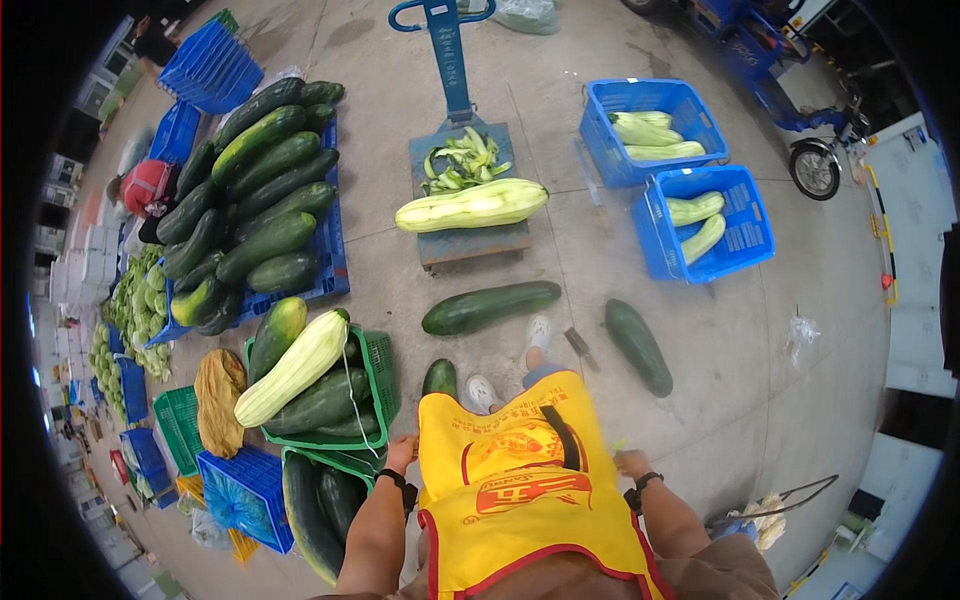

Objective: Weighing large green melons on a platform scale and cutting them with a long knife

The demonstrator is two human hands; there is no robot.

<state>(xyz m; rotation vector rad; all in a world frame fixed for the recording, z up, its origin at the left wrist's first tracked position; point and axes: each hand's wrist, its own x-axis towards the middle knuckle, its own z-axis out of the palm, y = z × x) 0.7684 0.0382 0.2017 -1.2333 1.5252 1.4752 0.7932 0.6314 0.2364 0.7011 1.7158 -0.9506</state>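
I wear a yellow apron (520, 440) with red trim, spread out in front of me. My left hand (402, 453) is closed at its left edge, fingers curled against the cloth. At the opposite edge is my right hand (632, 463), also curled, its fingertips partly hidden; a small green scrap (620, 444) shows beside it. On the floor ahead lie a dark green winter melon (490, 307), another one (638, 347) to the right, and a flat, dark, knife-like tool (578, 346). A peeled pale melon (472, 206) rests across a platform scale (470, 246), in front of green peelings (467, 160).
Left, a green crate (378, 370) holds dark melons and one peeled melon (295, 367); a blue pallet (330, 245) bears a melon pile. Right stand two blue crates (655, 165) (705, 255) with peeled melons. A blue tricycle (770, 75) is beyond. Someone in red (147, 187) crouches far left.
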